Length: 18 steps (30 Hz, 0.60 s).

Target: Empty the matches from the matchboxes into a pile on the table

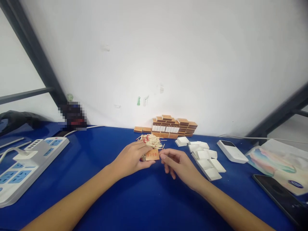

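Note:
My left hand (132,157) is closed around an orange-labelled matchbox (152,155). The box's left end is partly open, and dark match heads show there beside my fingers. My right hand (176,163) is at the box's right end, thumb and index fingertips close together in a pinch while the other fingers hang loosely. Whether anything is between those fingertips I cannot make out. Just behind the matchbox lies a heap of loose matches (152,141) with red heads and pale sticks. White matchbox trays (204,155) lie in a loose group to the right of my right hand.
Against the wall stand stacked matchboxes (186,125). On the left of the blue table (101,199) sits a white power strip (38,170) with plugs. A white device with a dark screen (232,151), a tissue pack (276,163) and a phone (276,192) lie right.

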Each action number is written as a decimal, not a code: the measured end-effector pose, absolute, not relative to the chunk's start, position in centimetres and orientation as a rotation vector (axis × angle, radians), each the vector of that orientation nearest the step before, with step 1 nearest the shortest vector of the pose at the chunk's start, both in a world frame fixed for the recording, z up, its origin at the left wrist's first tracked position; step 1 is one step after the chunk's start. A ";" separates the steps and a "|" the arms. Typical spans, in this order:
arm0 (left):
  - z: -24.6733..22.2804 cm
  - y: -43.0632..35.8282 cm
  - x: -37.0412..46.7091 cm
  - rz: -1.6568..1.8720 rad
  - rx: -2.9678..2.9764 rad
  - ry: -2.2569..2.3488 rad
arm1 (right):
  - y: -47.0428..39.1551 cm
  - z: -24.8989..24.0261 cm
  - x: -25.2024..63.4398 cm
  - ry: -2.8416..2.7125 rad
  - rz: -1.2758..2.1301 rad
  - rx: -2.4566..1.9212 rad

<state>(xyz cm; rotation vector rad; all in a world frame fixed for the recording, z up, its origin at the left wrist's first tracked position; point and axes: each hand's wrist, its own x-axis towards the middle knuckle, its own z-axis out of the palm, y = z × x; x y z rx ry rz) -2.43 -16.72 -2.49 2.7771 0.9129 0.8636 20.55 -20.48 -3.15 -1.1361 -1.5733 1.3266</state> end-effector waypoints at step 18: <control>-2.9 -16.8 -2.4 0.877 2.762 1.030 | -19.5 -3.7 21.4 -1.458 1.258 -1.239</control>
